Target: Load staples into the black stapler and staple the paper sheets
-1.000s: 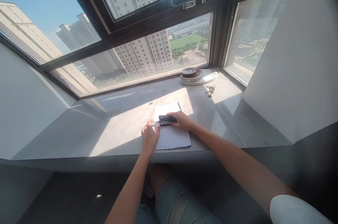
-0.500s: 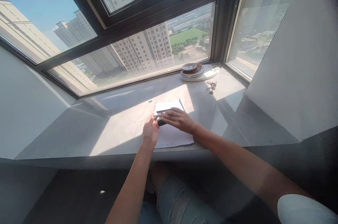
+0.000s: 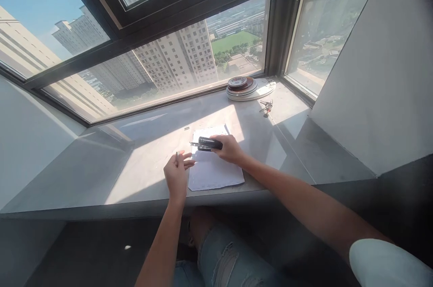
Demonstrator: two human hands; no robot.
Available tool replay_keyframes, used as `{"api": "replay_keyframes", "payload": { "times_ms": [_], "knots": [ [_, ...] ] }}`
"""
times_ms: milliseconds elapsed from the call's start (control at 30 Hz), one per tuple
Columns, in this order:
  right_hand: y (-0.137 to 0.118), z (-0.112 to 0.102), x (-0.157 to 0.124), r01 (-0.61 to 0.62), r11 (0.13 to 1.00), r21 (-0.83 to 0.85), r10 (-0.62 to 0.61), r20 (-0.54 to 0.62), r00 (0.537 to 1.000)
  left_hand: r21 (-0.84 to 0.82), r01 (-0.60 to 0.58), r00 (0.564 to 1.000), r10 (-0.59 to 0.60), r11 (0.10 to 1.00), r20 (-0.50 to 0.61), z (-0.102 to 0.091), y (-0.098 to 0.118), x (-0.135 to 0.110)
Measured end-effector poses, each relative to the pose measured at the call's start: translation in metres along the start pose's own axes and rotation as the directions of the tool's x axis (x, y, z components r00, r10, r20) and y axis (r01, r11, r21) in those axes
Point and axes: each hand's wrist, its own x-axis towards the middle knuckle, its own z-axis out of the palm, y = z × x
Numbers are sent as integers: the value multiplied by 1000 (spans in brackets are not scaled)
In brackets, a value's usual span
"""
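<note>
My right hand is closed around a black stapler, held above a stack of white paper. A metal part sticks out from the stapler's left end. To the left of the paper, my left hand pinches a small thin grey strip between thumb and finger. It looks like a strip of staples. The other fingers of that hand reach toward the paper's left edge. Beyond the paper lies another small grey strip.
A stack of plates stands by the window at the back of the sill. Near it is a small metal object with a round ring. A wall rises on the right. The sill's front edge runs just before my knees.
My left hand has come away from the stapler, moving left and toward me with the small strip. My right hand has turned the stapler and keeps it over the paper.
</note>
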Motion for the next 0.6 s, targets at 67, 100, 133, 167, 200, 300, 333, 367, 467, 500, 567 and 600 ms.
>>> {"api": "replay_keyframes", "payload": {
  "times_ms": [67,100,133,167,200,300,333,367,467,500,567,600],
  "knots": [
    [3,2,2,-30,999,14,29,93,995,179,-115,989,96,977,109,1,9,-6],
    [3,2,2,-39,999,24,35,133,991,266,-174,978,134,948,161,3,13,-8],
    [2,2,2,-39,999,37,33,153,988,348,-231,965,169,909,198,5,17,-10],
    [0,0,2,-23,998,54,15,144,989,420,-281,954,202,863,223,8,19,-12],
    [-4,-4,2,14,997,79,-22,110,994,478,-322,943,229,817,243,10,22,-13],
    [-18,-16,0,221,947,234,-218,-41,975,535,-382,917,235,754,322,18,28,-14],
    [-23,-20,0,290,903,316,-286,-62,956,511,-384,907,212,769,363,20,31,-13],
    [-27,-24,0,339,852,399,-342,-66,937,472,-379,893,180,796,413,21,33,-11],
    [-32,-28,1,367,722,586,-425,-43,904,356,-319,825,73,879,560,23,39,-5],
    [-32,-28,1,350,697,626,-422,-36,906,337,-295,803,41,894,595,23,41,-4],
    [-32,-27,2,296,656,694,-395,-19,919,315,-247,771,-11,916,637,23,46,-3],
    [-32,-27,2,265,639,722,-376,-8,927,302,-229,759,-24,925,650,22,48,-3]
  ]
}}
